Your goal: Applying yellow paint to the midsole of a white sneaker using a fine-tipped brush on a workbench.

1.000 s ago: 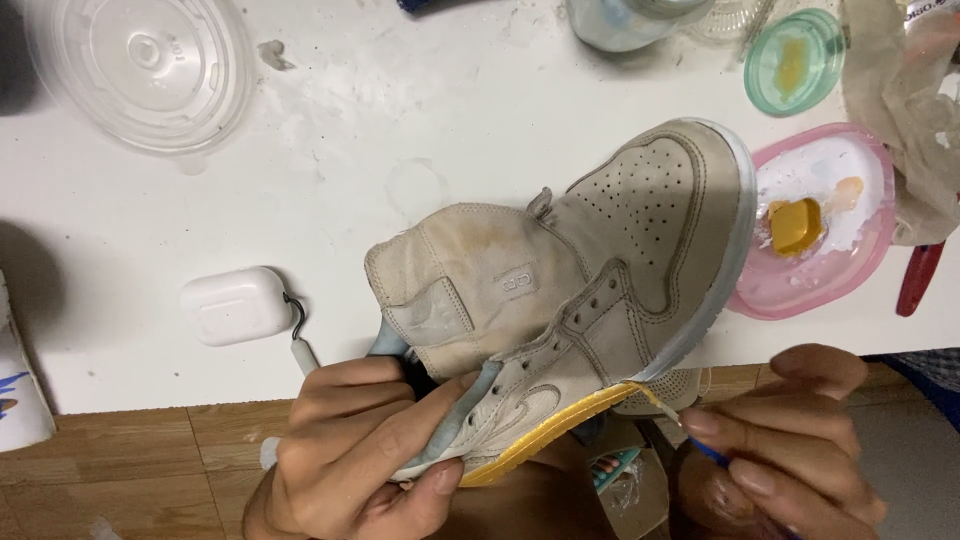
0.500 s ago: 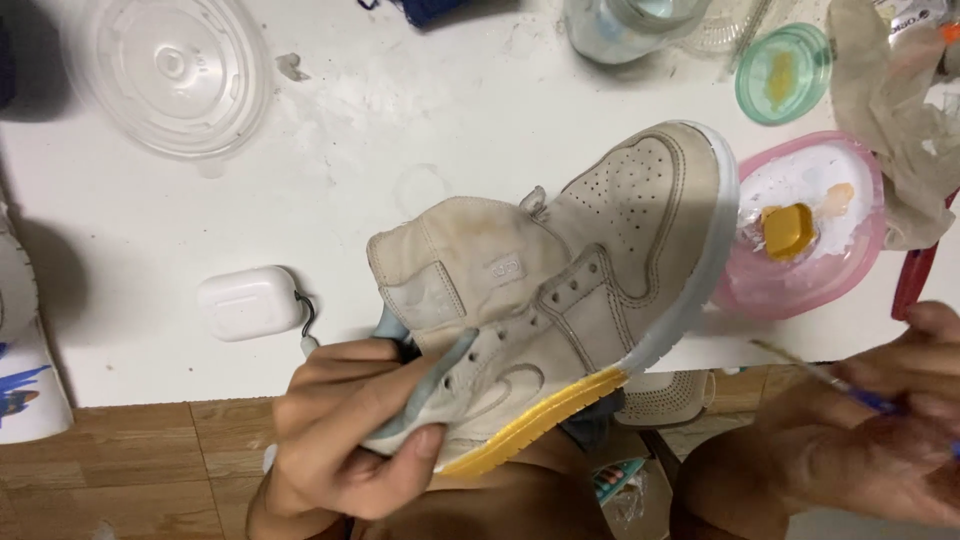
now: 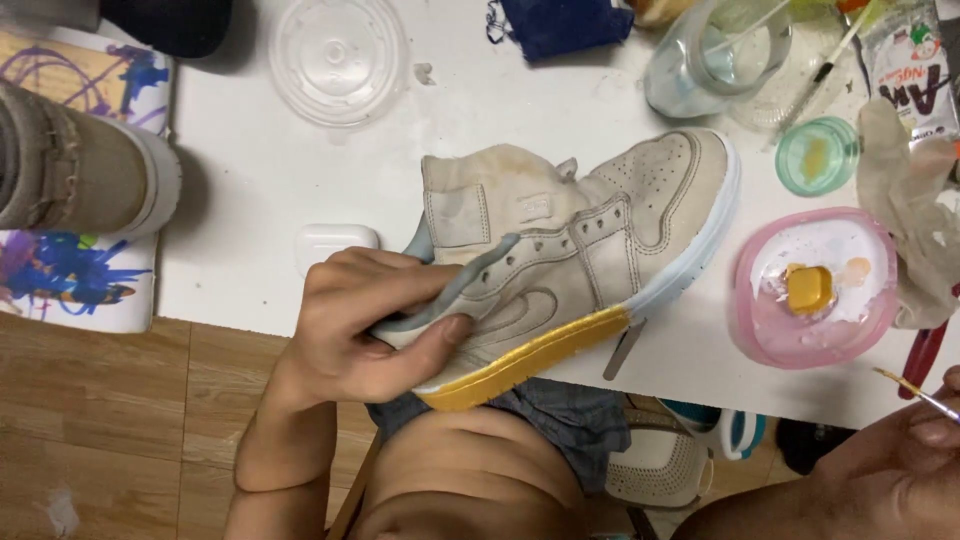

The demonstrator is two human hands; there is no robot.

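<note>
A beige high-top sneaker (image 3: 590, 225) lies on its side at the white table's front edge, toe toward the right. Part of its sole rim is painted yellow (image 3: 530, 360); the rest is pale. My left hand (image 3: 375, 320) grips the heel end, thumb pressed on the side panel. My right hand (image 3: 900, 440) is at the bottom right corner, pinching a thin paintbrush (image 3: 915, 392) that points up-left. A pink lid (image 3: 815, 290) used as a palette holds a yellow paint blob and sits just right of the toe.
Around the table (image 3: 240, 200): a clear round lid (image 3: 335, 55), a white earbud case (image 3: 335, 243), a water jar (image 3: 715, 65), a small green dish (image 3: 818, 155), a crumpled glove (image 3: 915, 200), a blue cloth (image 3: 560, 25). A second sneaker (image 3: 80, 170) rests on painted paper at left.
The view has shifted left, showing the second sneaker. My right hand moved away from the shoe's sole to the lower right with the brush. My left hand keeps its hold on the heel.
</note>
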